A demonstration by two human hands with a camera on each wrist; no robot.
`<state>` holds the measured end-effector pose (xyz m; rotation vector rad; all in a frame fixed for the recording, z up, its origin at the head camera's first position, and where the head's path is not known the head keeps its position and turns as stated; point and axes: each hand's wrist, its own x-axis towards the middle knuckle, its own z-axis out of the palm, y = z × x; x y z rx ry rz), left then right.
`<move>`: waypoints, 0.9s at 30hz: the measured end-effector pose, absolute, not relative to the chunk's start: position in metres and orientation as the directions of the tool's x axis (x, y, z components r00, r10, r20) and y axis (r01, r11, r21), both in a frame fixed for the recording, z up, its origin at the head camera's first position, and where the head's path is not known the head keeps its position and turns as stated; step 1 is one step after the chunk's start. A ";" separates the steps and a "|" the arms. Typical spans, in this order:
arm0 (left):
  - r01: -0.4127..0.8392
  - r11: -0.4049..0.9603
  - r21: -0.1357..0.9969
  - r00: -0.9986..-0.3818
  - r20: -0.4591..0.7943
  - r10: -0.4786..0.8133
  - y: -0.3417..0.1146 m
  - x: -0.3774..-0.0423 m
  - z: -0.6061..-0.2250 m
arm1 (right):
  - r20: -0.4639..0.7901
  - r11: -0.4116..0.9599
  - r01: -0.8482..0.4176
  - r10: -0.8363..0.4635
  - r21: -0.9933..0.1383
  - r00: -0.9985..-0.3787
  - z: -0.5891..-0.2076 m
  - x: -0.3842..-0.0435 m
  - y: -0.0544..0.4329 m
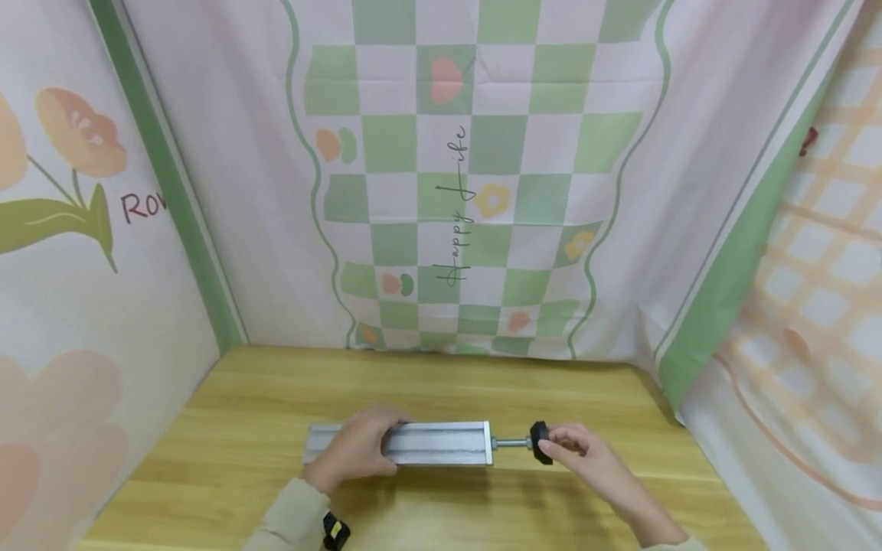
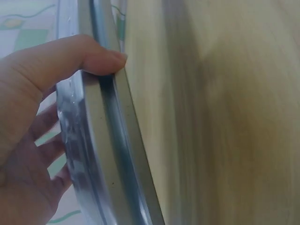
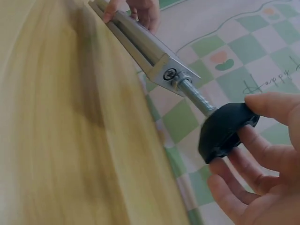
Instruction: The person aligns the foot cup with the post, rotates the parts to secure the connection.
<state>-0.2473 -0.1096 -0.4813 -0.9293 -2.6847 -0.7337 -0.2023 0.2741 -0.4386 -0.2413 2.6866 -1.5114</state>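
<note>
A silver aluminium profile (image 1: 441,444) with grooved sides lies lengthwise across my view, held above the wooden table. My left hand (image 1: 365,444) grips it near its left part, the thumb (image 2: 101,61) on one grooved side and the other fingers round the far side. From the plate on its right end, a threaded rod (image 3: 197,97) with a nut sticks out; a screw head (image 3: 169,74) shows beside it. A black levelling foot (image 3: 224,131) caps the rod's outer end. My right hand (image 1: 586,459) pinches the rim of this foot between thumb and fingers.
The wooden table (image 1: 413,375) spreads under both hands. Behind it hangs a checkered green and white cloth (image 1: 448,191), with more printed cloth on the left (image 1: 103,306) and right (image 1: 813,306). A black wrist device (image 1: 335,532) sits at my left sleeve.
</note>
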 end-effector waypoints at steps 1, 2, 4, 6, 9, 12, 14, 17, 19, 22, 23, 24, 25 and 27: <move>0.618 0.683 0.389 -0.786 0.317 0.531 -0.110 -0.247 -0.482 | 0.016 0.512 -0.107 -0.178 -0.852 -0.984 -0.443 -0.202 0.275; 0.613 0.688 0.388 -0.790 0.293 0.539 -0.111 -0.248 -0.484 | 0.001 0.515 -0.103 -0.194 -0.851 -0.981 -0.447 -0.202 0.276; 0.613 0.692 0.380 -0.789 0.260 0.556 -0.112 -0.249 -0.487 | -0.017 0.515 -0.107 -0.230 -0.850 -0.973 -0.455 -0.201 0.277; 0.612 0.691 0.386 -0.789 0.236 0.567 -0.113 -0.250 -0.490 | -0.032 0.507 -0.106 -0.255 -0.855 -0.966 -0.461 -0.202 0.278; 0.614 0.685 0.393 -0.785 0.212 0.582 -0.113 -0.252 -0.495 | -0.051 0.505 -0.095 -0.267 -0.858 -0.962 -0.469 -0.203 0.280; 0.621 0.678 0.394 -0.777 0.195 0.599 -0.113 -0.254 -0.498 | -0.080 0.510 -0.065 -0.258 -0.858 -0.963 -0.474 -0.202 0.281; 0.629 0.677 0.382 -0.770 0.188 0.610 -0.112 -0.256 -0.500 | -0.093 0.519 -0.055 -0.254 -0.853 -0.963 -0.478 -0.202 0.281; 0.637 0.679 0.364 -0.764 0.180 0.620 -0.111 -0.256 -0.502 | -0.105 0.524 -0.054 -0.269 -0.850 -0.957 -0.483 -0.203 0.283; 0.633 0.686 0.358 -0.766 0.166 0.621 -0.111 -0.256 -0.503 | -0.117 0.513 -0.058 -0.302 -0.856 -0.946 -0.486 -0.203 0.285; 0.625 0.692 0.360 -0.771 0.145 0.621 -0.110 -0.256 -0.504 | -0.144 0.479 -0.049 -0.359 -0.876 -0.922 -0.489 -0.203 0.289; 0.620 0.696 0.363 -0.774 0.136 0.618 -0.109 -0.256 -0.504 | -0.152 0.468 -0.043 -0.371 -0.883 -0.916 -0.490 -0.203 0.291; 0.617 0.697 0.365 -0.775 0.130 0.618 -0.109 -0.256 -0.504 | -0.157 0.458 -0.041 -0.388 -0.888 -0.908 -0.490 -0.203 0.292; 0.615 0.697 0.368 -0.776 0.125 0.618 -0.109 -0.256 -0.504 | -0.163 0.454 -0.037 -0.393 -0.890 -0.905 -0.491 -0.204 0.293; 0.608 0.696 0.381 -0.778 0.114 0.618 -0.108 -0.256 -0.503 | -0.170 0.444 -0.028 -0.399 -0.895 -0.901 -0.492 -0.205 0.293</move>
